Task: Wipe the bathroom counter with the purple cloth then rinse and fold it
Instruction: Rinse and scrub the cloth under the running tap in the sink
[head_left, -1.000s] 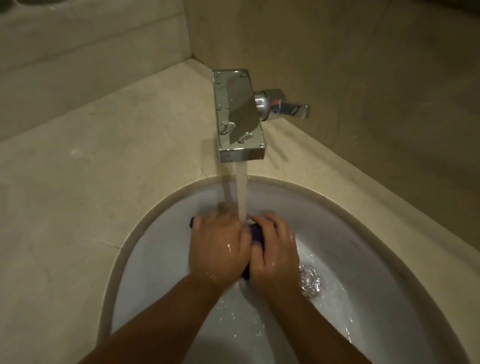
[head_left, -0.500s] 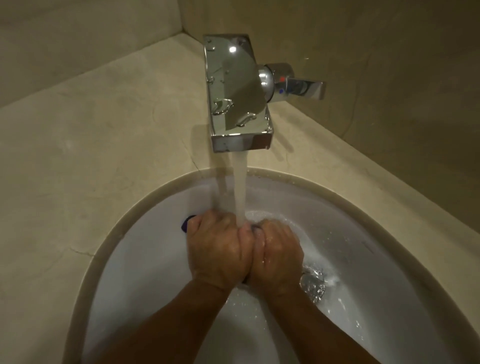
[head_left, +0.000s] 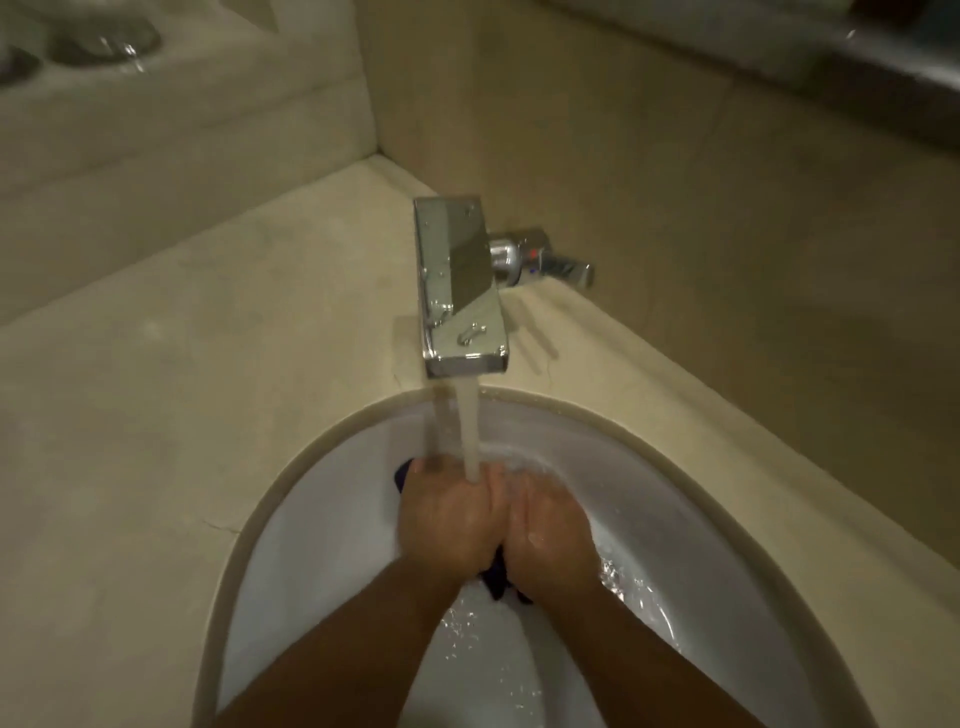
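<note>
The purple cloth (head_left: 500, 582) is being held bunched inside the sink (head_left: 322, 519), mostly covered by the hands. The left hand (head_left: 447, 519) and right hand (head_left: 550, 530) are being pressed together, both clamped on it. Water (head_left: 467, 431) is being poured from the chrome faucet (head_left: 460, 291) onto the knuckles. The sink is being bordered by the beige tabletop (head_left: 156, 415).

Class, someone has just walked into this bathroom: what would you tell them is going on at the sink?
A person is rinsing the purple cloth in the white sink. The left hand and right hand are pressed together, squeezing it under the water running from the chrome tap. Folding has not started.
</note>
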